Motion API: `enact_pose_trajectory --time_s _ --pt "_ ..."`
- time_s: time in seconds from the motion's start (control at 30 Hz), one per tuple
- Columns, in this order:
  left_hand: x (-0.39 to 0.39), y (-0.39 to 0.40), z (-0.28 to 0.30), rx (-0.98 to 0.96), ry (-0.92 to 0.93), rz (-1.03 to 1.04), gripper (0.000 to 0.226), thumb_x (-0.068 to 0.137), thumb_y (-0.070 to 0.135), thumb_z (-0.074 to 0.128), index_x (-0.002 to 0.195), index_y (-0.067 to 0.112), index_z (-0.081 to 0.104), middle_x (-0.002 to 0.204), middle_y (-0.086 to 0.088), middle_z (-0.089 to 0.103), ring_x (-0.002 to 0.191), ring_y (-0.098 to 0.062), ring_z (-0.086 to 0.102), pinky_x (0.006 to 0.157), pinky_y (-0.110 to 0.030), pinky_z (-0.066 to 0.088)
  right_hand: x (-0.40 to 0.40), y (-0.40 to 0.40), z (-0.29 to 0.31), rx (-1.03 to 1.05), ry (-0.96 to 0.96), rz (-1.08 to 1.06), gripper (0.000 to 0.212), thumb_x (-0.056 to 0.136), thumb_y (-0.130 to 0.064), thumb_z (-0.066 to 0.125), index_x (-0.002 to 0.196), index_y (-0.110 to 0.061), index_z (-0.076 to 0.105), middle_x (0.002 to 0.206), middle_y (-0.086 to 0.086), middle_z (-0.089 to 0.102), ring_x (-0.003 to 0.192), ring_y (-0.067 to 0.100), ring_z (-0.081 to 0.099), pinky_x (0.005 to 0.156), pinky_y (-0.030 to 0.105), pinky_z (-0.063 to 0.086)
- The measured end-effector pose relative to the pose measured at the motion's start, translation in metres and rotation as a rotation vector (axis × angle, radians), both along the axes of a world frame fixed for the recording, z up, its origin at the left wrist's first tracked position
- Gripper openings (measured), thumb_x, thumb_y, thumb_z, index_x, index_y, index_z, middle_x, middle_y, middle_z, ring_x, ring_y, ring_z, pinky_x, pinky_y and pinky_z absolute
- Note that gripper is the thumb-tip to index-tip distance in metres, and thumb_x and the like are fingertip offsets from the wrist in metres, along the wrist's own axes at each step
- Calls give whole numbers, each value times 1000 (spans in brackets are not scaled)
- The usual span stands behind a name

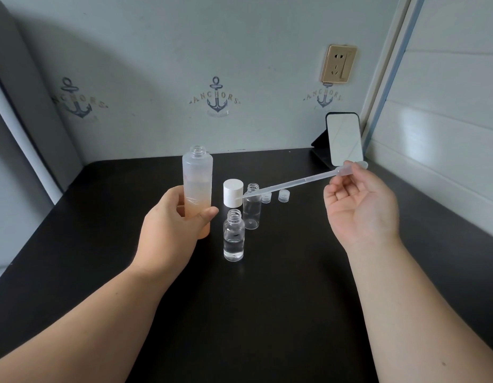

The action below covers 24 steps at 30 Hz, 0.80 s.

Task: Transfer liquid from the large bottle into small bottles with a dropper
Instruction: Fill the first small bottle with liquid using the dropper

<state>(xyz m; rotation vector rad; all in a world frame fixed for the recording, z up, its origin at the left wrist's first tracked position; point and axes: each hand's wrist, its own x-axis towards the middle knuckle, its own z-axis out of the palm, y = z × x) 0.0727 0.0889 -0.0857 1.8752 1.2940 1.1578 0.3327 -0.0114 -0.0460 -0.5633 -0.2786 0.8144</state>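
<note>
We see the left hand (170, 225) wrapped around the upright large bottle (197, 189), fingers curled on it. The right hand (360, 205), palm up, pinches the dropper (303, 181) over the small bottles (234, 235). Black table (267, 313), anchor-print wall (156, 64).

A home setting is suggested, most likely a corner of a bedroom or small private room rather than a lab or workshop. This is indicated by the pale wallpaper (184, 51) printed with anchor motifs (217, 95) and the word "ANCHORS", by a gold-coloured wall socket (338, 63) set into it, and by a small mirror (345, 139) propped on a black stand at the back of the black desk (267, 299). White panelled boarding (447, 120) is seen along the right side, and a grey padded surface (24, 100) is seen at the left
</note>
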Motion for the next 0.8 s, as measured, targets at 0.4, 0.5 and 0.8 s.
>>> enact_pose_trajectory --time_s 0.4,0.5,0.8 --pt "-6 -8 6 85 -190 26 29 94 58 55 118 40 52 103 23 60 94 10 58 74 -21 47 0 1 1 -16 -55 -6 16 86 -8 67 76 -9 79 73 4 66 60 15 59 60 23 50" --pt "-12 -17 12 254 -231 69 18 96 55 48 103 40 55 93 21 62 89 3 59 69 -21 44 -1 0 1 -15 -75 4 16 86 -9 68 74 -9 79 73 3 66 61 15 58 61 23 50" --pt "-6 -28 13 230 115 -259 51 73 73 62 97 30 74 77 26 68 67 3 59 63 -12 43 -1 -1 2 21 -99 21 16 86 -11 69 73 -11 77 73 2 65 62 13 59 61 22 49"
